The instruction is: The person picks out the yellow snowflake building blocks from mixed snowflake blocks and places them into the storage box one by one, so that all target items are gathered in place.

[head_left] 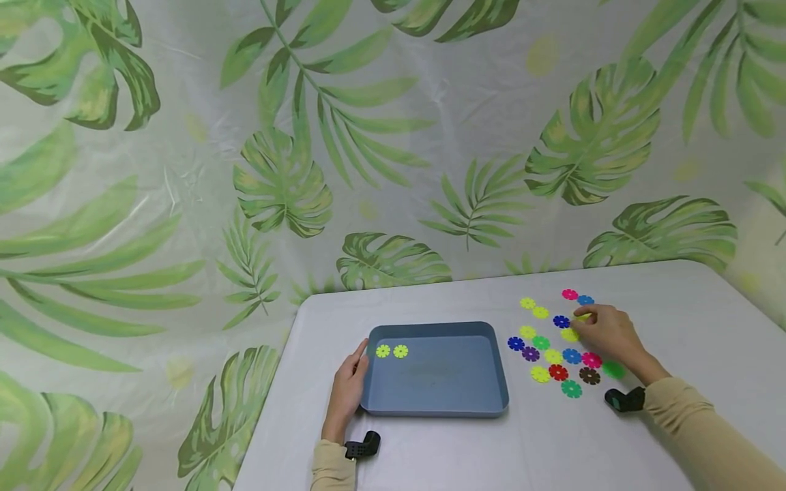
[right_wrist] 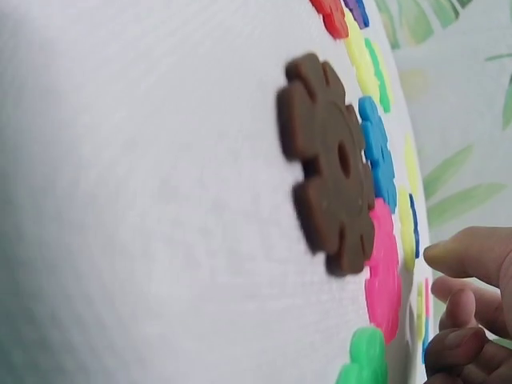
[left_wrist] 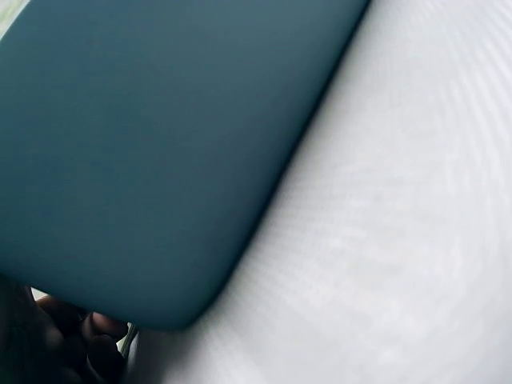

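A blue-grey tray (head_left: 430,402) lies on the table, with two yellow flower-shaped discs, one (head_left: 383,351) beside the other (head_left: 400,351), at its far left inside. My left hand (head_left: 347,387) rests against the tray's left side, index finger extended along it; in the left wrist view the tray wall (left_wrist: 176,160) hides most of that hand. Over the scattered discs at the right, my right hand (head_left: 608,332) reaches with thumb and index finger apart. Closest to its fingertips is a yellow disc (head_left: 583,316), partly covered. Nothing shows between the fingers (right_wrist: 460,254) in the right wrist view.
Several coloured discs lie right of the tray, among them a brown disc (head_left: 589,376), a red disc (head_left: 558,372), a purple disc (head_left: 531,354) and a pink disc (head_left: 570,294). White cloth covers the table (head_left: 442,450). Behind it hangs a leaf-patterned curtain (head_left: 393,170).
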Available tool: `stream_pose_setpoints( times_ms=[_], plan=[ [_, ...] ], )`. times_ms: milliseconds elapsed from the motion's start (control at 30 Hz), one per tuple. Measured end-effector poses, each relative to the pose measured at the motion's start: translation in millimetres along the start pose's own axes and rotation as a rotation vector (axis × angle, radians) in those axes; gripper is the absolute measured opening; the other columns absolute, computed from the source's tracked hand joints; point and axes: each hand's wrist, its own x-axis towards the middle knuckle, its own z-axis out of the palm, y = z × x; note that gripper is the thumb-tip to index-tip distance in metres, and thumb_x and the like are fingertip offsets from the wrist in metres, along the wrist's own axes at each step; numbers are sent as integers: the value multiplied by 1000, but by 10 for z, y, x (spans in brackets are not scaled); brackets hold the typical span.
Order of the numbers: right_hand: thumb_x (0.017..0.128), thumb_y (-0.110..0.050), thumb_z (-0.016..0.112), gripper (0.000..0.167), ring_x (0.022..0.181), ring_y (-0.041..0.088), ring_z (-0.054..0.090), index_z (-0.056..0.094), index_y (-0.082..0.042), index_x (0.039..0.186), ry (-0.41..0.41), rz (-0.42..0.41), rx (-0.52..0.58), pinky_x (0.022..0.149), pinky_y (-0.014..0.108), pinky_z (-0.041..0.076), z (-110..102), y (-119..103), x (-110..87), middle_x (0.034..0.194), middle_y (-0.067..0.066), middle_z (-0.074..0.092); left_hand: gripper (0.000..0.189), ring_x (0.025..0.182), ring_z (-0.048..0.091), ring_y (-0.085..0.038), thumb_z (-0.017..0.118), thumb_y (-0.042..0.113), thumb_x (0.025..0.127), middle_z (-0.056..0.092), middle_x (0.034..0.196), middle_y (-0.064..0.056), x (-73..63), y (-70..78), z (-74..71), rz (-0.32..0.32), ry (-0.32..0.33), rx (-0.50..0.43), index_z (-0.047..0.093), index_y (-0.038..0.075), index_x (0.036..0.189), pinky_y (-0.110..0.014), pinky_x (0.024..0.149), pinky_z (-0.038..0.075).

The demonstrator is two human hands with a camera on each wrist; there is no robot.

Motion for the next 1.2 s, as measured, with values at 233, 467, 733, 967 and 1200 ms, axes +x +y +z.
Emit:
stream_pose_setpoints(
  times_ms=[233, 467, 733, 967, 1200],
  plan=[
    [94, -24, 69, 41, 68, 22, 48, 65, 8, 120, 5, -10, 4, 58, 34, 37, -38, 99, 20, 80, 8, 56, 43, 93, 50, -22, 48, 29, 109, 56, 94, -6, -3, 11, -8, -1, 1, -8, 50, 23, 152, -42, 84, 37],
    [93, -26, 69, 45, 63, 20, 48, 63, 8, 123, 7, 1, 12, 52, 32, 38, -61, 167, 44, 82, 8, 58, 43, 115, 53, -22, 48, 29, 109, 64, 116, -5, -2, 26, -1, -7, 10, -8, 51, 24, 151, -49, 102, 39],
    [92, -29, 69, 52, 59, 20, 49, 61, 9, 125, 18, 23, -7, 48, 33, 37, -78, 192, 58, 81, 8, 58, 43, 117, 53, -23, 48, 29, 109, 64, 115, -6, -7, 13, 0, -5, 7, -12, 50, 24, 152, -48, 101, 39],
    [92, -33, 70, 56, 62, 21, 50, 60, 10, 127, -3, 46, -10, 50, 34, 38, -93, 187, 74, 86, 12, 59, 43, 111, 53, -21, 48, 27, 109, 63, 111, -4, 2, 4, 2, -3, 13, 7, 50, 23, 152, -46, 97, 39],
    [92, -35, 71, 57, 66, 22, 51, 61, 11, 124, -8, 54, -37, 53, 34, 39, -114, 191, 105, 89, 16, 62, 43, 114, 54, -23, 48, 27, 109, 64, 117, -6, -4, 7, -4, 10, 8, -9, 51, 22, 152, -48, 99, 40]
  ],
)
